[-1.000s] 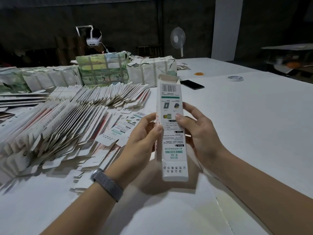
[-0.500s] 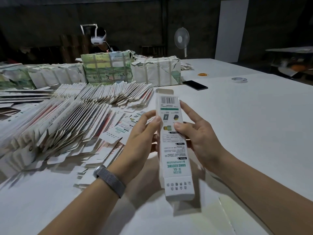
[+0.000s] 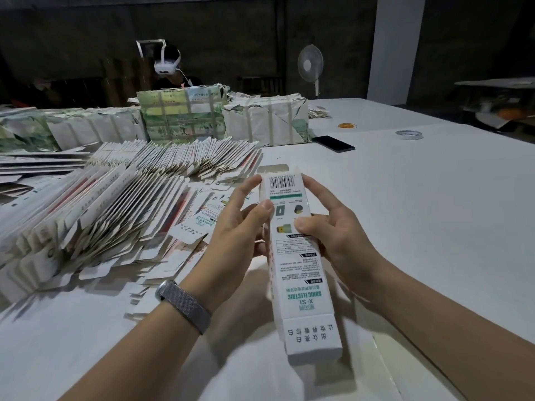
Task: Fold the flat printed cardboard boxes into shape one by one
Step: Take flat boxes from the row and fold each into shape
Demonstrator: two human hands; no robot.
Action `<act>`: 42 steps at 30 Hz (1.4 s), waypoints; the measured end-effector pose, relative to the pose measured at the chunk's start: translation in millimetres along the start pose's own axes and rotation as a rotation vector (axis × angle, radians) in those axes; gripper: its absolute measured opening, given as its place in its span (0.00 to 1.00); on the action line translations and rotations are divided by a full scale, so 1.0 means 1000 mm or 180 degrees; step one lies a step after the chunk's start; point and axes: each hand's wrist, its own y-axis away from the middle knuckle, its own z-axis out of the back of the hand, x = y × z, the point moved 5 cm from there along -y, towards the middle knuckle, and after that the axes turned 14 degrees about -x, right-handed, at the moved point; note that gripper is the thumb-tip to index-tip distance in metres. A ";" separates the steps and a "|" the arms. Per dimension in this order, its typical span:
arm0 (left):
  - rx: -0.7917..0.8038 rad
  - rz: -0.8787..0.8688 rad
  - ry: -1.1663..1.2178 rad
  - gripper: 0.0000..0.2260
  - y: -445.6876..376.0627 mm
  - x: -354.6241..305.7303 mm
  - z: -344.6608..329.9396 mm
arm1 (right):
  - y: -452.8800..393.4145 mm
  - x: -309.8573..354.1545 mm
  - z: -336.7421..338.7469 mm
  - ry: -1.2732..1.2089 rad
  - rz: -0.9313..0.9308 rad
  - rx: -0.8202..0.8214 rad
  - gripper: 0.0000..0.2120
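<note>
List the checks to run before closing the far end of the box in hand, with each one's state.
1. Box opened into a tube: ok.
2. Left hand grips its left side: ok.
3. Right hand grips its right side: ok.
4. Far-end flap sticks up, untucked: not ok.
5. Near end closed: cannot tell.
6. Flat boxes waiting at left: ok.

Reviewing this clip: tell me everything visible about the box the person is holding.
The box is a long, narrow carton of white printed cardboard, already opened into a rectangular tube and held above the white table, its length running away from the camera. Its top face shows a barcode at the far end, small product icons, blocks of fine text and green lettering reading SONIC ELECTRIC. A tuck flap stands open at the far end. The left hand and right hand grip its two long sides, thumbs on top.
</note>
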 end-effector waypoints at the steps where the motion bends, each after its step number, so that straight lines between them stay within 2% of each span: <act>1: 0.0012 0.0006 0.0008 0.20 0.000 0.000 0.000 | 0.000 0.000 0.000 0.0013 -0.0022 -0.0014 0.33; 5: 0.0080 0.0048 0.0096 0.23 0.000 -0.001 -0.002 | -0.001 0.000 0.001 0.0025 -0.0010 -0.0075 0.28; 9: 0.0281 0.0030 0.0109 0.19 0.002 0.000 -0.005 | -0.002 0.000 0.005 -0.0032 -0.0034 -0.0128 0.20; 17: 0.0338 0.0004 0.0019 0.14 0.004 0.001 -0.006 | -0.004 -0.003 0.006 -0.0116 -0.0111 -0.0205 0.20; 23: 0.0412 0.0038 0.0013 0.19 0.006 -0.001 -0.009 | -0.005 -0.002 0.008 -0.0201 -0.0131 -0.0260 0.16; 42: 0.0450 0.0140 -0.0075 0.18 0.005 0.001 -0.008 | -0.001 0.003 0.005 -0.0155 -0.0065 -0.0229 0.14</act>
